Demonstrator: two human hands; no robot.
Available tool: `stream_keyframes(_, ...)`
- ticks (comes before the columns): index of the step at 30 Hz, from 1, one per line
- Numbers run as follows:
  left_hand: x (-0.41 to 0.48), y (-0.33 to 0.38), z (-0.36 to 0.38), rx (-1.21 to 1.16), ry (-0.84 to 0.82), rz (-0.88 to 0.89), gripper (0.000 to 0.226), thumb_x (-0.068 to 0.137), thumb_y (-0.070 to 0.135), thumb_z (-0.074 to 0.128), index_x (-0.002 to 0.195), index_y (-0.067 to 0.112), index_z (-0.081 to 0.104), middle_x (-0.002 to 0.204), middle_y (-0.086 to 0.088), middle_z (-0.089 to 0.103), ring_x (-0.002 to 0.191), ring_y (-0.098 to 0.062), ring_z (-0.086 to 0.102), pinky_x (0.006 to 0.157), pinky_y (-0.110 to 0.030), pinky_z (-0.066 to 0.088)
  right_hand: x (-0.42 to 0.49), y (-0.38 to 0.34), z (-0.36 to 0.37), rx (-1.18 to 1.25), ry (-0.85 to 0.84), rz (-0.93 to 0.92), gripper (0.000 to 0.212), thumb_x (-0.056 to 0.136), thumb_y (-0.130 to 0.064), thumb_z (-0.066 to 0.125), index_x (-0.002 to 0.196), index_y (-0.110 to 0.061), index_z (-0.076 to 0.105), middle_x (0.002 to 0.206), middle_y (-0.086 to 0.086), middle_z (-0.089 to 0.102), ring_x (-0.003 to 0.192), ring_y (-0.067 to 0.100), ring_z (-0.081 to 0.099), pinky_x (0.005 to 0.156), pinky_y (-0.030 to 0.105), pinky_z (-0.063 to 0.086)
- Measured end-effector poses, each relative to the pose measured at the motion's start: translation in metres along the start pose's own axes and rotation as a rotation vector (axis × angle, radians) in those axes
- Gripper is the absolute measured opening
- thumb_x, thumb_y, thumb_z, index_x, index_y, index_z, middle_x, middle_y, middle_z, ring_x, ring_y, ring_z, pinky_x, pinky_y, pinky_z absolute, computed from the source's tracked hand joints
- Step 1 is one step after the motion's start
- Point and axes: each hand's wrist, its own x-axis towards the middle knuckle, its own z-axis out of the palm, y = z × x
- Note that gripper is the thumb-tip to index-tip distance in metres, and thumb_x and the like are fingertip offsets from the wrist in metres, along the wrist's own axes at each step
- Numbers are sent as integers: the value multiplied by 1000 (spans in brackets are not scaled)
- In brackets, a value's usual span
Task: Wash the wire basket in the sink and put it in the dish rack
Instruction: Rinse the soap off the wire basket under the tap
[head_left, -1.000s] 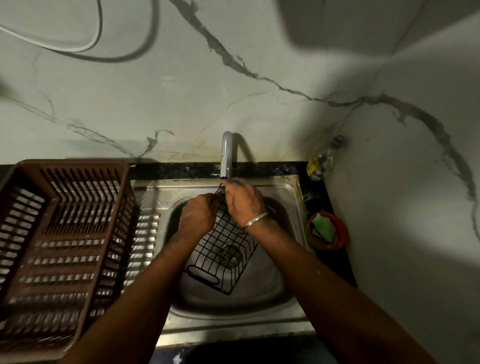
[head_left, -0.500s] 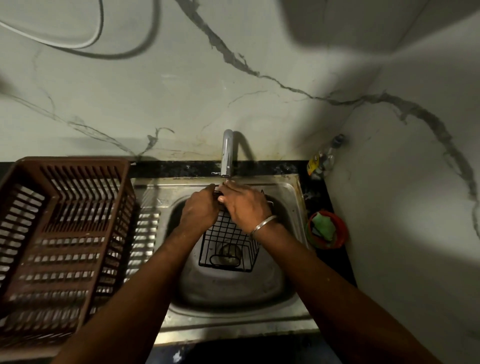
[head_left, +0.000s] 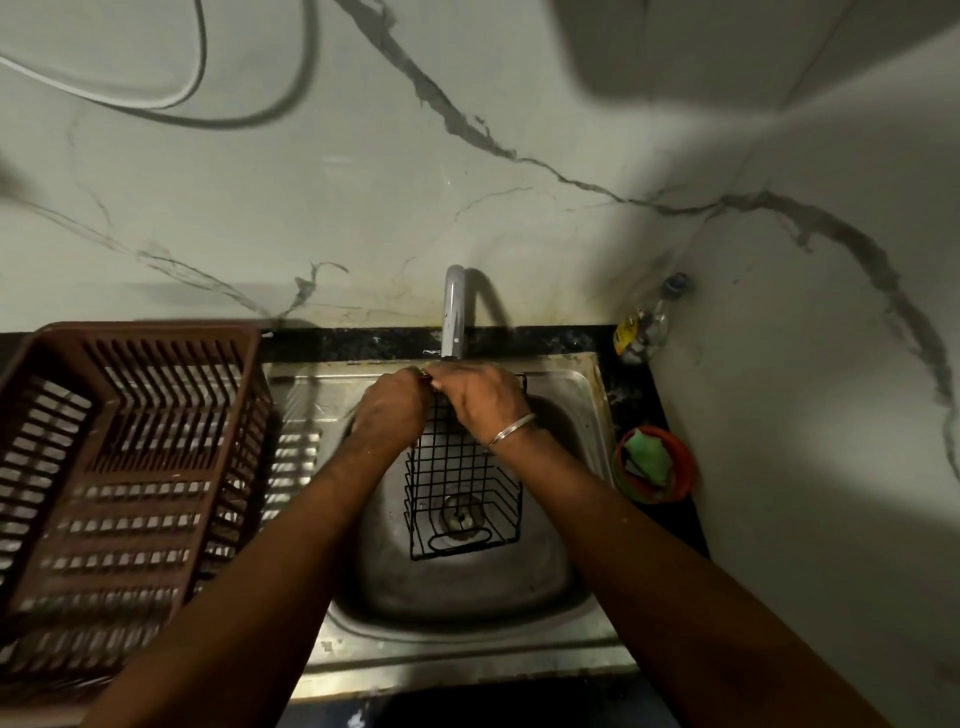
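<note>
Since a second ago the wire basket (head_left: 462, 483) has swung from a slanted, corner-down tilt to hanging square over the drain, and both hands have crept up towards the tap (head_left: 453, 312). The basket now hangs inside the sink (head_left: 582, 384), its top edge lifted just beneath the spout and its lower end down by the drain hole, so that any water from the spout would run the length of the grid; whether water is flowing cannot be told in this dim light.

The left hand (head_left: 389, 410) is closed on the top rim at its left part, and the right hand (head_left: 480, 397), with a metal bangle (head_left: 511, 428) at the wrist, is closed on the same rim just beside it, fingertips nearly meeting under the spout. Two grips on one edge keep the light cage from swinging and let it be turned face by face.

The brown dish rack (head_left: 119, 467) stands on the bench to the left, touching or just over the sink's ribbed draining board, open side up, a short carry from the bowl. To the right, an orange bowl (head_left: 680, 467) with a green scrubber (head_left: 647, 460) waits within reach, and a small bottle (head_left: 641, 332) stands in the back corner.

By my judgement this is the rinsing stage; the move to the rack is not yet begun.
</note>
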Motion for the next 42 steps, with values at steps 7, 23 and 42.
stream_keyframes(7,-2,-3,7,81,12,-31,20,107,25,54,112,12,69,107,-16,73,97,-35,72,77,-38,54,-7,19,19,-23,52,21,26,97,-18,63,122,-25,71,105,-2,75,94,17,69,81,28,55)
stream_keyframes(23,-7,-25,3,18,5,-163,18,104,31,59,100,16,68,92,-7,72,84,-27,72,82,-44,63,-2,23,24,-54,-11,49,32,98,-15,58,128,-22,66,113,3,71,103,24,67,85,39,57)
stream_keyframes(42,-6,-34,0,-89,22,-187,31,110,40,53,94,16,66,82,-5,68,79,-24,69,78,-38,58,-1,32,13,64,67,100,26,94,-8,64,116,-18,74,115,5,70,101,24,66,82,33,57)
